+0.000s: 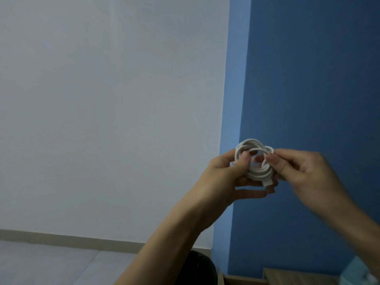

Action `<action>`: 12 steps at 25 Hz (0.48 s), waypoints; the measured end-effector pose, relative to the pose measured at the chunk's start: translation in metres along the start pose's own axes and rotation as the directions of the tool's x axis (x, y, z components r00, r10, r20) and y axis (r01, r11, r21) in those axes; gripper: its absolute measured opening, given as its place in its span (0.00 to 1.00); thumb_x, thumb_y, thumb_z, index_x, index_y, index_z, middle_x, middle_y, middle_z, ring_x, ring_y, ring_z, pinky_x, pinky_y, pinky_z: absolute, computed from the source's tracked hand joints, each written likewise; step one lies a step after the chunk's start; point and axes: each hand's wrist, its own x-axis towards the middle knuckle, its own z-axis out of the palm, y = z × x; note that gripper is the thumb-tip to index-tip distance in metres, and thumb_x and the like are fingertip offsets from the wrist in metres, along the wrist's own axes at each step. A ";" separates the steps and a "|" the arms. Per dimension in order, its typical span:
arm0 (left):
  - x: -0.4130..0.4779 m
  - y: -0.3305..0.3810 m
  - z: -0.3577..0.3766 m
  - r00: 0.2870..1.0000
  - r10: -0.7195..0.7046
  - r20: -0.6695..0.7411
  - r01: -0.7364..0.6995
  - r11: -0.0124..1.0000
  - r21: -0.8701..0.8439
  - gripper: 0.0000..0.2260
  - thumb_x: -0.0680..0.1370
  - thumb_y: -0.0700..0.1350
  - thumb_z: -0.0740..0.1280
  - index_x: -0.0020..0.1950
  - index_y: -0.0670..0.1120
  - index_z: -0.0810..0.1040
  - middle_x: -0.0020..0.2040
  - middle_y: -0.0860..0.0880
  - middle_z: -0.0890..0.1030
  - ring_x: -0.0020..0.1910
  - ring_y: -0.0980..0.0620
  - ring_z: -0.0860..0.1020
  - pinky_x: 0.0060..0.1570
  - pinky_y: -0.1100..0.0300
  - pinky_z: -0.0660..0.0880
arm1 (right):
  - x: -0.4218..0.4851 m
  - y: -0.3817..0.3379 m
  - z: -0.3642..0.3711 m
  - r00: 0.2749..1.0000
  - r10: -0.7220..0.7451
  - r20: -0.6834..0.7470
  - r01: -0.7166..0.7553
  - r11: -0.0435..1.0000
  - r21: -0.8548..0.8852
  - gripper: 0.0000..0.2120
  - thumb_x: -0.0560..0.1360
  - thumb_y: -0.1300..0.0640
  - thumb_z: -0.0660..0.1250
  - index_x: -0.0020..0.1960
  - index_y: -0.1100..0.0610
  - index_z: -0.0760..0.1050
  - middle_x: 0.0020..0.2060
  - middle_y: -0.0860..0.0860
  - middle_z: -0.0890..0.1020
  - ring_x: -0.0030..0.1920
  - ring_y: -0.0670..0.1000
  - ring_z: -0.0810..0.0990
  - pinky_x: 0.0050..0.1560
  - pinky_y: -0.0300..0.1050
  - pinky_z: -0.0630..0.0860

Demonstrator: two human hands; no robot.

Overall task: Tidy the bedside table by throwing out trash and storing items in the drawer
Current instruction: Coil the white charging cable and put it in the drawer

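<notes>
A white cable, wound into a small coil, is held up in front of the wall at chest height. My left hand grips the coil's left side, thumb over the loops and fingers underneath, with a plug end showing near the fingertips. My right hand pinches a strand on the coil's right side between thumb and forefinger. Only a wooden corner of the bedside table shows at the bottom right. No drawer is in view.
A black bin sits on the floor below my left forearm, beside the table. A pale blue object is cut off at the bottom right edge. White wall on the left, blue wall on the right, grey floor at bottom left.
</notes>
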 end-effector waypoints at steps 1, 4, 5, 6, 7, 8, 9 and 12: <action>0.001 -0.002 0.000 0.999 -0.046 0.000 0.046 0.998 -0.032 0.17 0.82 0.48 0.53 0.63 0.42 0.75 0.53 0.38 0.80 0.56 0.35 0.79 0.59 0.43 0.75 | -0.001 0.004 -0.001 0.998 0.054 0.019 -0.055 0.995 0.083 0.29 0.60 0.27 0.62 0.42 0.50 0.82 0.38 0.48 0.85 0.36 0.45 0.83 0.39 0.37 0.80; 0.005 -0.008 0.002 0.994 -0.106 0.001 0.105 0.987 -0.124 0.20 0.82 0.52 0.50 0.64 0.42 0.74 0.56 0.37 0.80 0.57 0.37 0.79 0.62 0.42 0.73 | -0.002 0.007 -0.002 0.989 0.144 0.039 -0.149 0.965 0.214 0.17 0.63 0.38 0.64 0.38 0.48 0.83 0.36 0.48 0.86 0.37 0.46 0.85 0.35 0.35 0.79; 0.005 -0.010 0.002 0.995 -0.099 0.003 0.098 0.985 -0.142 0.20 0.82 0.51 0.50 0.63 0.42 0.74 0.55 0.38 0.81 0.55 0.39 0.80 0.60 0.44 0.74 | -0.003 0.007 -0.002 0.983 0.179 0.048 -0.185 0.953 0.240 0.14 0.64 0.42 0.64 0.37 0.49 0.84 0.35 0.48 0.86 0.36 0.46 0.85 0.35 0.34 0.79; 0.006 -0.013 0.002 0.996 -0.085 0.004 0.084 0.984 -0.158 0.19 0.83 0.50 0.50 0.61 0.42 0.75 0.52 0.39 0.82 0.52 0.41 0.81 0.58 0.47 0.76 | -0.005 0.009 -0.003 0.973 0.218 0.073 -0.229 0.937 0.262 0.13 0.65 0.45 0.63 0.36 0.49 0.84 0.35 0.48 0.86 0.36 0.46 0.84 0.34 0.34 0.79; 0.008 -0.016 0.003 0.998 -0.069 0.000 0.068 0.983 -0.168 0.18 0.83 0.49 0.51 0.58 0.43 0.77 0.49 0.41 0.82 0.48 0.43 0.82 0.55 0.49 0.77 | -0.006 0.013 -0.005 0.962 0.249 0.109 -0.270 0.919 0.287 0.14 0.65 0.45 0.63 0.37 0.51 0.84 0.35 0.49 0.86 0.36 0.47 0.84 0.33 0.35 0.79; 0.009 -0.019 0.003 0.998 -0.057 -0.015 0.053 0.985 -0.165 0.17 0.82 0.48 0.51 0.54 0.44 0.78 0.47 0.42 0.83 0.47 0.45 0.82 0.54 0.52 0.78 | -0.008 0.015 -0.005 0.950 0.275 0.146 -0.308 0.898 0.315 0.16 0.64 0.42 0.64 0.38 0.52 0.84 0.37 0.50 0.87 0.37 0.48 0.85 0.34 0.36 0.79; 0.011 -0.024 0.004 0.998 -0.046 -0.038 0.040 0.989 -0.141 0.16 0.82 0.47 0.52 0.52 0.44 0.78 0.46 0.43 0.83 0.47 0.47 0.81 0.53 0.53 0.78 | -0.011 0.017 -0.005 0.942 0.282 0.182 -0.329 0.882 0.339 0.21 0.61 0.38 0.67 0.41 0.53 0.84 0.39 0.52 0.87 0.40 0.49 0.85 0.35 0.37 0.80; 0.015 -0.042 0.007 0.996 -0.001 -0.085 -0.001 1.000 -0.027 0.15 0.83 0.46 0.52 0.52 0.45 0.78 0.47 0.45 0.82 0.48 0.51 0.79 0.51 0.57 0.78 | -0.020 0.028 -0.003 0.938 0.289 0.193 -0.343 0.855 0.390 0.34 0.50 0.30 0.71 0.47 0.52 0.83 0.42 0.53 0.87 0.43 0.50 0.85 0.37 0.38 0.80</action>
